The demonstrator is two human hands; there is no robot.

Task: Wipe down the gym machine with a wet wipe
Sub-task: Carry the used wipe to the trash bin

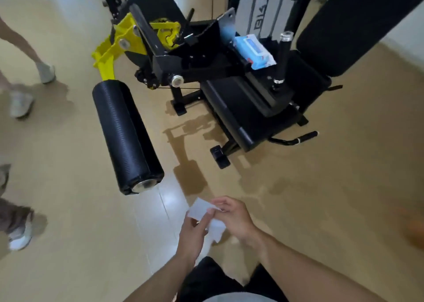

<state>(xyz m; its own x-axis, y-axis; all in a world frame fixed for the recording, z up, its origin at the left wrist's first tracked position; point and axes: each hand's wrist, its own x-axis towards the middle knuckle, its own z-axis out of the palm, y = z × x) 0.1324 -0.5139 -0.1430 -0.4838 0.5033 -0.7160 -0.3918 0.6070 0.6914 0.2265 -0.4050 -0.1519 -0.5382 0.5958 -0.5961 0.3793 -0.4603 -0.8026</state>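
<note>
Both hands pinch one white wet wipe [207, 219] between them, the left hand [192, 235] at its near edge, the right hand [231, 216] at its far corner. Well beyond it stands the gym machine [229, 90], a blue wipe pack [254, 51] on it, its black roller pad [127, 136] ahead-left.

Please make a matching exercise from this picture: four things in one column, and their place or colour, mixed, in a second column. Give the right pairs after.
Things:
1. wet wipe
2. wipes pack
3. roller pad
4. lever arm

Descriptions:
A. yellow
B. lying on the machine seat
C. held between both hands
D. black cylinder, sticking out over the floor

Pairs: 1-C, 2-B, 3-D, 4-A. The left hand and right hand both hold the wipe.
</note>
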